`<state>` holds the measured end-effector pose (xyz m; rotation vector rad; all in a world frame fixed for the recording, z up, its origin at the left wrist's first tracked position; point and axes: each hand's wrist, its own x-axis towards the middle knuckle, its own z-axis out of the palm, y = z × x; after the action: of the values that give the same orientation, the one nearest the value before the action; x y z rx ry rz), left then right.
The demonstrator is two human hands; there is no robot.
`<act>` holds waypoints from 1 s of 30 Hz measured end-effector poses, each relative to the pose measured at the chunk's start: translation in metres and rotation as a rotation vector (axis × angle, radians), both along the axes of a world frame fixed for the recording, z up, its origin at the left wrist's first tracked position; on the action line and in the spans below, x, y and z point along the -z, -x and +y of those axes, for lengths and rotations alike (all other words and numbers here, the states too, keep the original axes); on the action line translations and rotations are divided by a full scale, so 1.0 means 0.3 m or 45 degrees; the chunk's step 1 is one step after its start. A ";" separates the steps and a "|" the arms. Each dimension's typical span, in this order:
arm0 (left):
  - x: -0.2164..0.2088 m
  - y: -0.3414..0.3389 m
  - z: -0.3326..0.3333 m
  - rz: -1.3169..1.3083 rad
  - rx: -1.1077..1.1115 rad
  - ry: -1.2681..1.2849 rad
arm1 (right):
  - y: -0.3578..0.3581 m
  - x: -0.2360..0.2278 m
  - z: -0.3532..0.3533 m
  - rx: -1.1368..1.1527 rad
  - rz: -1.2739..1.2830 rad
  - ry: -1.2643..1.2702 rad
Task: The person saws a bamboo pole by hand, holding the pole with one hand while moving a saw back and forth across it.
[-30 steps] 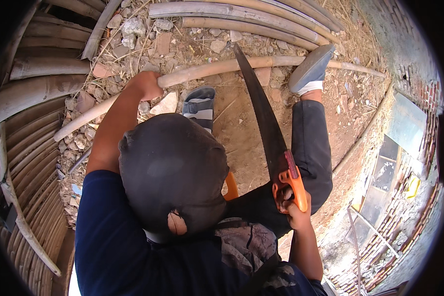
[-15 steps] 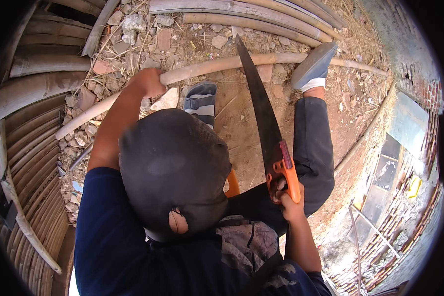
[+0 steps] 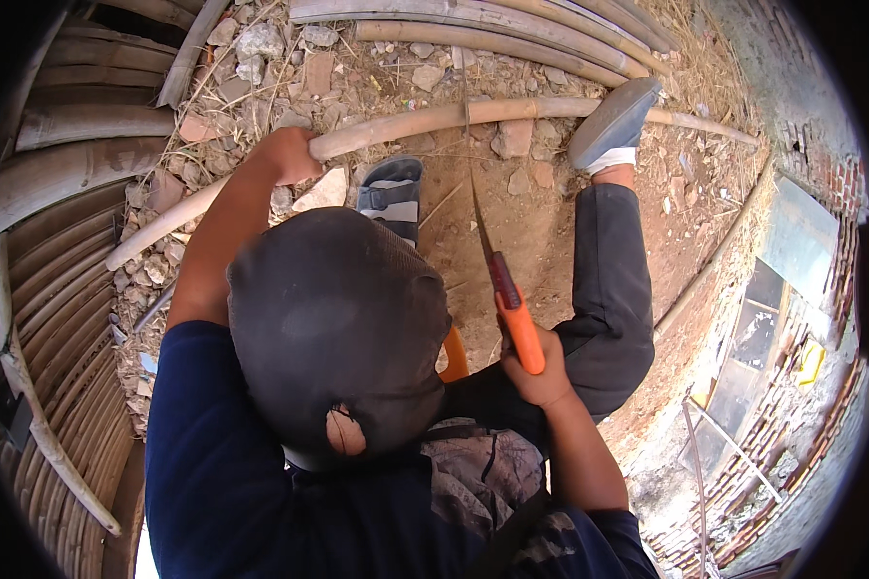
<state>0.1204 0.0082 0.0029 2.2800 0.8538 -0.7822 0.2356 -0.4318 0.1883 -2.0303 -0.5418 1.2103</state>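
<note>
My left hand (image 3: 288, 155) is closed around a long bamboo pole (image 3: 396, 128) that runs across the ground in front of me. In my right hand (image 3: 547, 372) is the orange handle of a handsaw (image 3: 519, 333). Its dark blade stands nearly edge-on to the view and crosses the pole right of my left hand, its tip past the far side. I cannot tell whether the teeth bite into the bamboo. A shoe (image 3: 613, 125) presses on the pole farther right. The fingers of both hands are partly hidden.
More bamboo poles (image 3: 492, 41) lie at the far side. Stones and rubble (image 3: 261, 43) cover the ground at far left. Slatted bamboo (image 3: 72, 318) lines the left side, a brick wall (image 3: 792, 492) the right. A dark cap (image 3: 338, 318) blocks the middle. A sandal (image 3: 393, 198) sits near the pole.
The handsaw has turned from showing its flat side to nearly edge-on, its blade now straighter across the pole. My right hand has shifted left and slightly up. My left hand stays on the pole.
</note>
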 end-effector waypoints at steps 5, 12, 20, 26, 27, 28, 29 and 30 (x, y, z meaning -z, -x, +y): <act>-0.029 0.018 0.008 0.028 -0.039 0.059 | 0.003 -0.112 -0.062 0.514 0.297 -0.104; -0.018 -0.005 0.023 0.017 -0.055 0.179 | 0.022 -0.116 -0.024 0.054 0.185 0.024; 0.009 0.018 0.044 0.013 -0.089 0.191 | -0.016 -0.156 -0.147 0.571 0.403 -0.158; -0.009 0.003 0.031 -0.038 -0.040 0.162 | 0.016 -0.113 0.000 0.555 0.093 -0.111; -0.010 0.009 0.030 -0.026 -0.052 0.140 | 0.020 -0.129 0.008 0.530 0.075 -0.152; -0.013 0.015 0.031 -0.013 -0.063 0.118 | 0.024 -0.128 -0.004 0.494 0.038 -0.156; -0.019 0.014 0.030 0.006 -0.081 0.135 | 0.023 -0.131 -0.026 0.459 -0.008 -0.150; -0.032 0.013 0.032 0.025 -0.098 0.151 | 0.023 -0.138 -0.047 0.423 -0.052 -0.144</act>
<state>0.1166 0.0178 0.0124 2.1263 0.8749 -0.8000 0.2286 -0.4460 0.2296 -1.9580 -0.2704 0.9206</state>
